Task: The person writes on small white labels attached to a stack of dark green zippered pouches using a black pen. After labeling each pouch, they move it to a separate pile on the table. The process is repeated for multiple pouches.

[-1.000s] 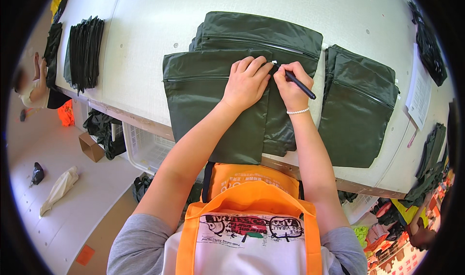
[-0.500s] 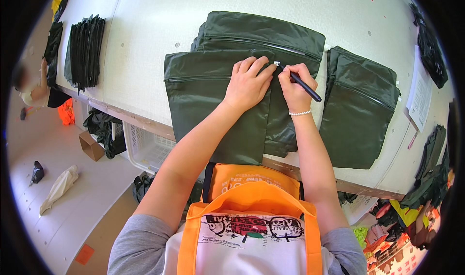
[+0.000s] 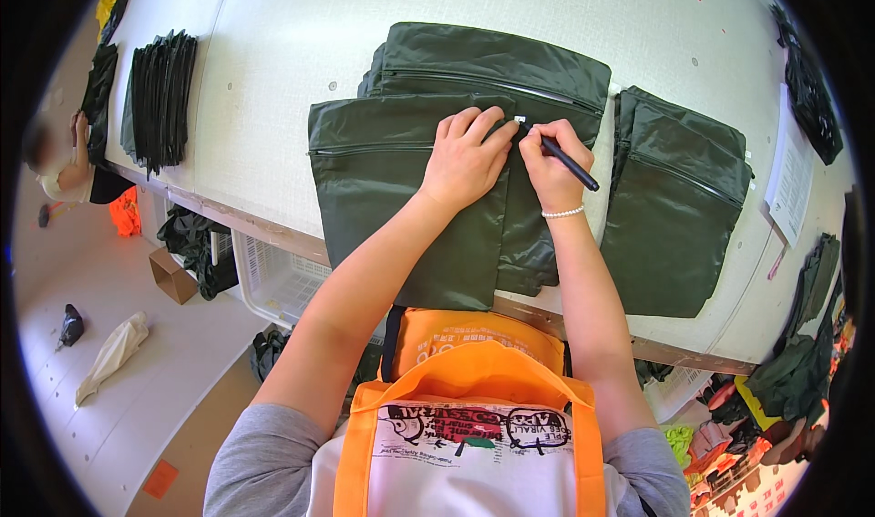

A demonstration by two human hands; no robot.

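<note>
- Our left hand lies flat, fingers spread and pressing down on the near green panel; it grips nothing.
- Our right hand is closed round a black pen, held in a writing grip with its tip pointing far-left.
- The pen tip sits at a small white tag, just beyond our left fingertips and right where the two hands meet.
- The near panel lies at the table's near edge, under our left hand, with a zip line running across its far part.
- A second green panel lies partly beneath it, farther away, and reaches under our right hand; the white tag rests on it.
- A third stack of green panels lies on the right, just beside our right wrist but not touching it.
- We wear a white bead bracelet on the right wrist.
- All this rests on a white table.
- At the far left of the table stands a row of black pieces, well apart from both hands.
- A paper sheet lies at the right edge of the table.
- A white basket sits beneath the table's near edge, left of our arm.
</note>
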